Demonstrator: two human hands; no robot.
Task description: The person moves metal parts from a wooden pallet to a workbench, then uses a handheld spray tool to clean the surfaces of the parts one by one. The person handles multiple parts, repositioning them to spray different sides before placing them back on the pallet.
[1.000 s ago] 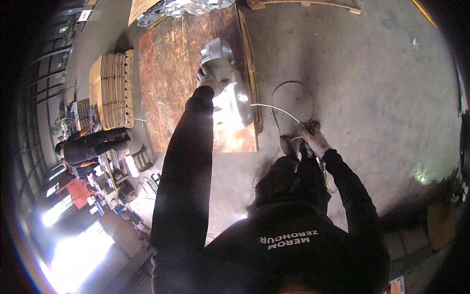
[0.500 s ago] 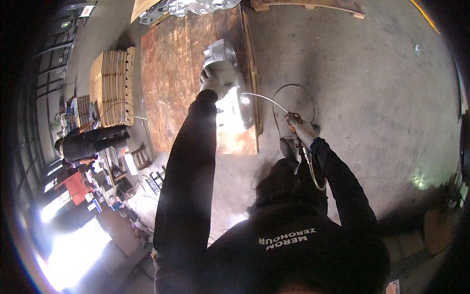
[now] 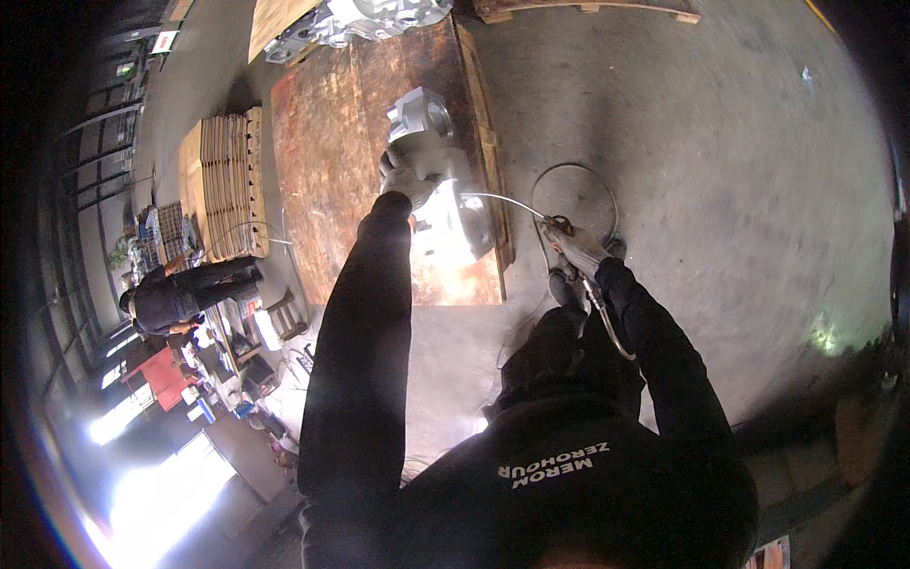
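A large silvery metal casting point(image 3: 421, 114) lies on a worn wooden board point(image 3: 327, 123), its near part washed out by glare. My left hand point(image 3: 406, 182), in a pale glove, grips the casting's left side; some of its fingers are hard to make out against the metal. To the right, my gloved right hand point(image 3: 580, 245) is wrapped round the handle of an air blow gun point(image 3: 561, 226). The gun's long, thin curved tube point(image 3: 507, 199) reaches left to the casting, and its tip is lost in the glare. A hose point(image 3: 621, 343) hangs from the gun's handle.
More metal castings point(image 3: 365, 21) sit beyond the board. At the left stand a stack of cardboard sheets point(image 3: 223, 180) and another person point(image 3: 180, 294) beside a cluttered bench. A hose loop point(image 3: 614, 194) lies on the concrete floor, near my feet. A wooden pallet point(image 3: 588, 8) is at the far edge.
The view has shifted a little. My right hand and the blow gun have moved slightly left; the left hand stays on the casting.
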